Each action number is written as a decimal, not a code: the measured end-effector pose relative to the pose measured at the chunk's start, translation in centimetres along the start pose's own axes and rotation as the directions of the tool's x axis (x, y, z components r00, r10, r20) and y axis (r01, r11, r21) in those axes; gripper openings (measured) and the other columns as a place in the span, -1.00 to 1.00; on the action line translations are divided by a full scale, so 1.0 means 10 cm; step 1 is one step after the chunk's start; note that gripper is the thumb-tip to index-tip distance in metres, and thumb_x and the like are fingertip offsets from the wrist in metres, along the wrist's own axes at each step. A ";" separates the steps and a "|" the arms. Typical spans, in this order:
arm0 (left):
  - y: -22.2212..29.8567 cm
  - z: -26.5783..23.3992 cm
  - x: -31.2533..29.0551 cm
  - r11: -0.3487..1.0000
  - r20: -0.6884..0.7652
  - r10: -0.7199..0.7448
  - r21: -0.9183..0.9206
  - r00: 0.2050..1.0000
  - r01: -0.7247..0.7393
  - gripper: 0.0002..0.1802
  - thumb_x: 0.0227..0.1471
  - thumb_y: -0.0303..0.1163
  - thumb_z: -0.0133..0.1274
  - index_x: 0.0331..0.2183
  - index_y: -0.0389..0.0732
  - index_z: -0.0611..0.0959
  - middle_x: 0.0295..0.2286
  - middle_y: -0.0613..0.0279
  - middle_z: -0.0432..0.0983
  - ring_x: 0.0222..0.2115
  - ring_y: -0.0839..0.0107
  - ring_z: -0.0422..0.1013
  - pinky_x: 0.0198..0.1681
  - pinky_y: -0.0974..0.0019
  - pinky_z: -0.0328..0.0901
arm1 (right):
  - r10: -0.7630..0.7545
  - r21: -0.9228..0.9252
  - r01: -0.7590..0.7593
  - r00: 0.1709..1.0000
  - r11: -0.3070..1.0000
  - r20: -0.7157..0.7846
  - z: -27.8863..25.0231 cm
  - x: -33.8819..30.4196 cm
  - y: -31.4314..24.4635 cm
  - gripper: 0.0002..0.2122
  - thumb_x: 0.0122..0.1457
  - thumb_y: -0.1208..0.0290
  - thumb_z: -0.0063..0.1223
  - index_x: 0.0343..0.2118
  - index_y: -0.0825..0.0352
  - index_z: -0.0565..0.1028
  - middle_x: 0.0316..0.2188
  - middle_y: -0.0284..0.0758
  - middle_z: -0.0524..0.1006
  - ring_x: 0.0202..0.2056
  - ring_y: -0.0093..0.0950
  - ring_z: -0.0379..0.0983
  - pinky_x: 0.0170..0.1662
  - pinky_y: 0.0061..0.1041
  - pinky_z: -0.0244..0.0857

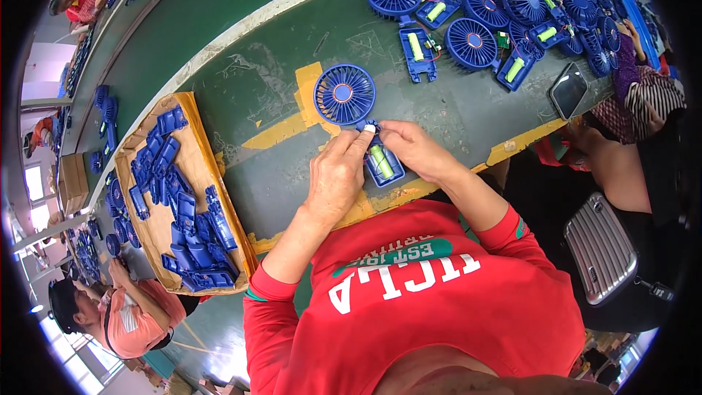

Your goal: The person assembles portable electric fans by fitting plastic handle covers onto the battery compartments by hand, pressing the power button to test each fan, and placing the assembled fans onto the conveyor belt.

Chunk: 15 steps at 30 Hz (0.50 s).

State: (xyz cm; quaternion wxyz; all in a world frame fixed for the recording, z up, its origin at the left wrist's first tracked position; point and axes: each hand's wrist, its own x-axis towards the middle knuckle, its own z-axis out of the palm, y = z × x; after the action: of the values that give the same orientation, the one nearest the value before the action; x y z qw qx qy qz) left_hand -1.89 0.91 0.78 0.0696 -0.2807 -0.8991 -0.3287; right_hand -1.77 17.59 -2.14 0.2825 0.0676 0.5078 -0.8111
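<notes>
A blue handheld fan [344, 94] lies on the green table in front of me, its round grille pointing away from me. Its handle is uncovered and shows a yellow-green battery cell [381, 162]. My left hand [338, 168] pinches the neck of the fan between grille and handle, thumb on top. From the other side my right hand [412, 148] closes its fingertips on the same neck, at the upper end of the handle. Whatever small part lies under the fingertips is hidden.
To the left stands a cardboard tray [232, 219] of blue handle covers. Many unclosed blue fans [472, 44] with wires and cells pile up at the far right, near a phone [569, 91]. A silver case [601, 249] is at right. Co-workers [135, 314] sit on both sides.
</notes>
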 end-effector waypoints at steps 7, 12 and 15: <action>0.02 -0.01 0.01 0.995 -0.016 -0.074 -0.075 0.997 0.072 -0.73 -0.13 -0.62 0.02 -0.27 -0.28 0.54 -0.45 0.09 0.46 -0.46 0.14 0.44 -0.43 0.23 0.36 | -0.006 -0.236 0.012 1.000 0.972 0.024 -0.04 0.01 0.02 -0.73 0.22 0.42 -0.25 -0.10 0.43 0.37 -0.30 -0.44 0.43 -0.29 -0.71 0.35 -0.22 -0.69 0.29; 0.03 -0.02 0.01 0.988 -0.026 -0.121 -0.099 0.992 0.118 -0.80 -0.09 -0.61 0.04 -0.30 -0.30 0.53 -0.45 0.05 0.48 -0.48 0.15 0.45 -0.42 0.27 0.36 | 0.138 0.037 -0.139 0.990 0.990 0.009 0.03 -0.06 -0.12 -0.73 0.22 0.35 -0.17 -0.11 0.43 0.37 -0.28 -0.42 0.44 -0.27 -0.71 0.34 -0.20 -0.70 0.28; 0.03 0.01 -0.04 0.974 -0.032 -0.164 -0.165 0.986 0.157 -0.81 -0.12 -0.62 0.03 -0.33 -0.31 0.52 -0.44 0.05 0.47 -0.47 0.10 0.45 -0.45 0.20 0.35 | 0.019 -0.045 -0.021 0.999 0.999 -0.031 0.02 -0.01 -0.05 -0.72 0.22 0.30 -0.12 -0.14 0.43 0.39 -0.28 -0.37 0.46 -0.26 -0.67 0.39 -0.22 -0.68 0.31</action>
State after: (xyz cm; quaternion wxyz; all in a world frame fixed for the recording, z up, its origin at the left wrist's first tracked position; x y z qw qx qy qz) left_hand -1.41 1.00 0.76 0.0400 -0.2043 -0.8872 -0.4116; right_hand -1.86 17.59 -1.59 0.2843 0.0787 0.5297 -0.7952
